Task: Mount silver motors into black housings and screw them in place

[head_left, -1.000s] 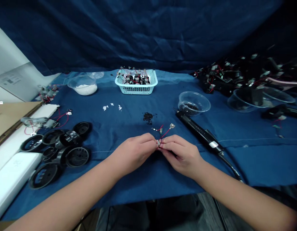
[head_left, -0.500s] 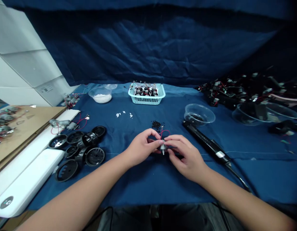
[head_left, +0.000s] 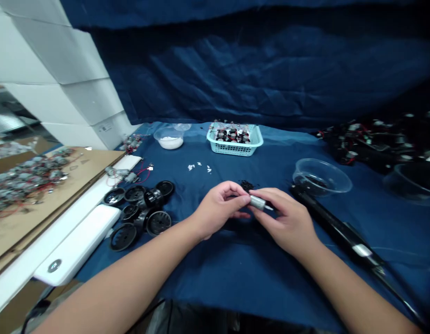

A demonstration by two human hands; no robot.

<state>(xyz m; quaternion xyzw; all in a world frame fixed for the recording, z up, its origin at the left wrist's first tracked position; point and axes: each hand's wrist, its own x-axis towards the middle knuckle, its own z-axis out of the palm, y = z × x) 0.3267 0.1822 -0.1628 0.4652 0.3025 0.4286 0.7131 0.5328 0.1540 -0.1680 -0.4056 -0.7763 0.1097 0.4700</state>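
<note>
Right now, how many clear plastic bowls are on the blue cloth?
3: the white-powder bowl far left, the black-bits bowl right, a third bowl at the right edge; another may sit behind the first.

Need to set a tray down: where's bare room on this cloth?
Bare blue cloth lies below the left hand and right hand, and between the plastic basket and clear bowl. Crowded: left, around the black round housings; far right, by wired assemblies.

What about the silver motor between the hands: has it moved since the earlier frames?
Yes: the silver motor now sits closer to the pile of black granules, further from the person, lying sideways between the left hand and right hand.
</note>
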